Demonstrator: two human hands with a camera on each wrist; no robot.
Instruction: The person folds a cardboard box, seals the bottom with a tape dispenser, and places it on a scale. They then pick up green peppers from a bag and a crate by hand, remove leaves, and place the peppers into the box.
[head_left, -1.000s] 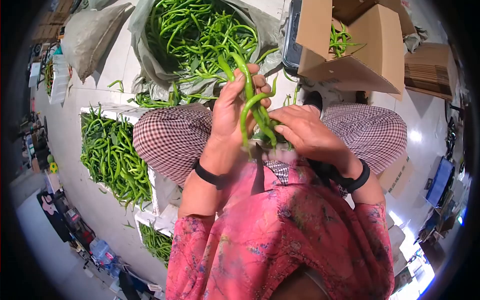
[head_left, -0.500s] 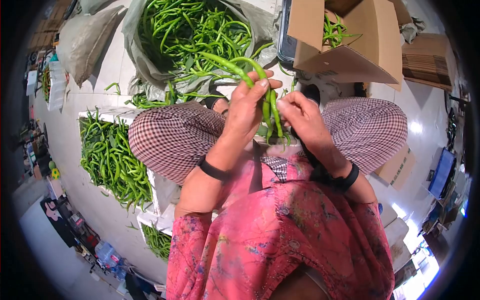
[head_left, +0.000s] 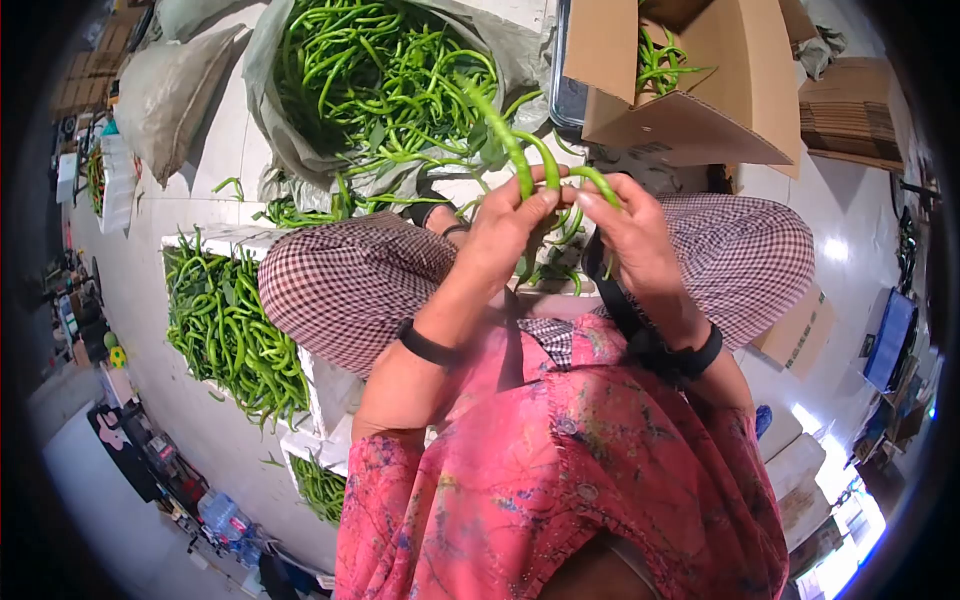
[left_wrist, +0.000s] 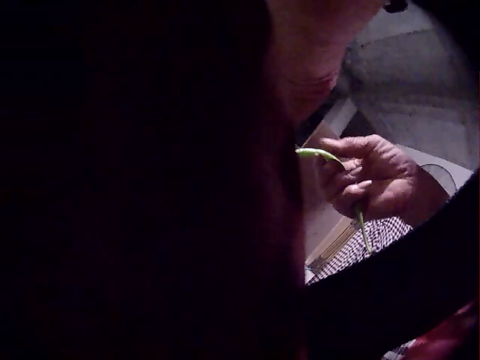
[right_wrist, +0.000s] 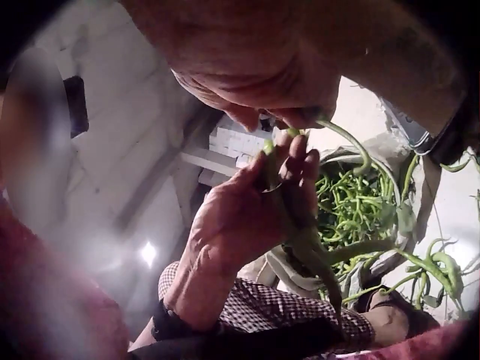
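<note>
In the head view my left hand (head_left: 508, 232) grips a few long green chili peppers (head_left: 515, 160) that stick up past the thumb. My right hand (head_left: 640, 240) pinches a curved green chili pepper (head_left: 598, 183) just beside it, the fingertips of both hands close together. The left wrist view shows the right hand (left_wrist: 379, 180) with fingers curled, a pepper (left_wrist: 319, 154) reaching out from them. From the right wrist, the left hand (right_wrist: 240, 221) appears with its fingers around peppers, one hanging below the palm. Loose peppers (head_left: 555, 272) lie below, between the knees.
A grey sack (head_left: 265, 100) full of peppers lies open ahead. Left of the knee stands a white foam box (head_left: 325, 385) heaped with peppers. An open cardboard box (head_left: 690, 130) with some peppers is front right, beside flattened cardboard (head_left: 850, 125). A closed sack (head_left: 175, 100) leans far left.
The right hand has moved from beside the lower ends of the peppers up to the left fingertips and now pinches a curved pepper. The left hand's peppers have tilted, pointing more upward.
</note>
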